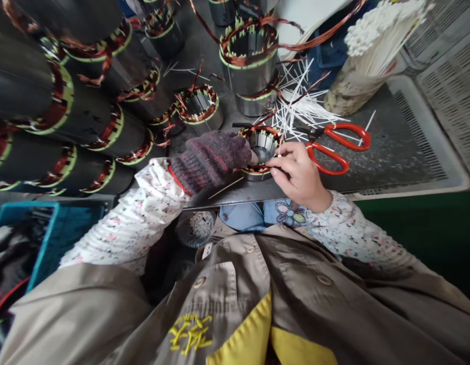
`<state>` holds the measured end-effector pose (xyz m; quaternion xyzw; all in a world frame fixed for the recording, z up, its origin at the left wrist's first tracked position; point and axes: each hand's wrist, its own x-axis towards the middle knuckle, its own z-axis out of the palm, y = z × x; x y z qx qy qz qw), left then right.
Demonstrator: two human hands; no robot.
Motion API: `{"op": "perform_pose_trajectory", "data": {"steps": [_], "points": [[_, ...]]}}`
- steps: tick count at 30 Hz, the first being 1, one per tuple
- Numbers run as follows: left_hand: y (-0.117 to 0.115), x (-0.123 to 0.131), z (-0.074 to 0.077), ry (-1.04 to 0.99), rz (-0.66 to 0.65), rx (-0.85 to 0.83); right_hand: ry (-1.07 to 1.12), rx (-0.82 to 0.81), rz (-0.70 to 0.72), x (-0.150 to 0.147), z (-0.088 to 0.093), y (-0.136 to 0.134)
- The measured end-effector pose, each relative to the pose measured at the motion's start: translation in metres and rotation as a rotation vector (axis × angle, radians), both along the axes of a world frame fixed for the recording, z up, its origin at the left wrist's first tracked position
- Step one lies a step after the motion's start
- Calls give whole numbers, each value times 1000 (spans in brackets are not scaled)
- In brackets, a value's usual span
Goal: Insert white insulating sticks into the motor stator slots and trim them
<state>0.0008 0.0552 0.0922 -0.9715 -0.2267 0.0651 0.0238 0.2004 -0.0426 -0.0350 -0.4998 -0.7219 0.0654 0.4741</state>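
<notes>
Copper-wound stator (260, 147) touching knit-gloved left hand (210, 162)

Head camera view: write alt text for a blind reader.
A knit-gloved left hand steadies a copper-wound motor stator while the bare right hand pinches a thin white strip at its slots. Red-handled scissors and loose white strips lie beside it; more wound stators are stacked at left.

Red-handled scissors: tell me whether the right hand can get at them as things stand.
Probably yes: the right hand sits beside the red-handled scissors with nothing standing between them, though its fingers are at the wound stator.
</notes>
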Motion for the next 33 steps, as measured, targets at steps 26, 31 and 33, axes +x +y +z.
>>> {"op": "perform_pose_trajectory", "data": {"steps": [26, 31, 33], "points": [[-24, 5, -76, -793, -103, 241, 428, 263, -297, 142, 26, 91], [-37, 15, -83, -830, 1, 318, 153, 360, -167, 60, 47, 7], [-40, 15, -85, -837, 57, 319, 36, 313, -24, 41, 43, -20]]}}
